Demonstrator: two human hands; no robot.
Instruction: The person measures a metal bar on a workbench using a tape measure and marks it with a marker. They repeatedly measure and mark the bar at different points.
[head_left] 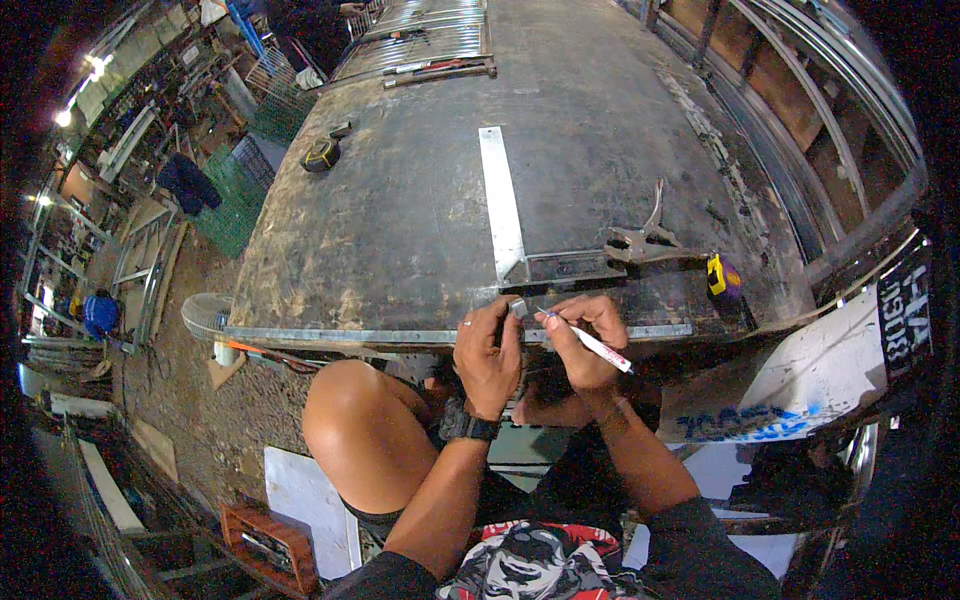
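My left hand (488,352) pinches a small grey metal piece (518,308) between thumb and fingers, just over the front edge of the worktable. Beside it, my right hand (588,345) grips a white marker pen (606,352) with red print, its tip end pointing toward the metal piece. I cannot tell if tip and metal touch. Right beyond both hands lies a try square (503,205), with its silver blade running away from me and its dark stock pointing right. Metal locking clamp pliers (640,243) rest at the end of the stock.
A yellow and dark tape measure (722,278) sits at the right, another tape measure (320,155) at the far left. A metal strip (400,337) runs along the table's front edge. Farther back lie several tools (440,70) and a slatted metal panel (425,35). A person (310,35) stands beyond.
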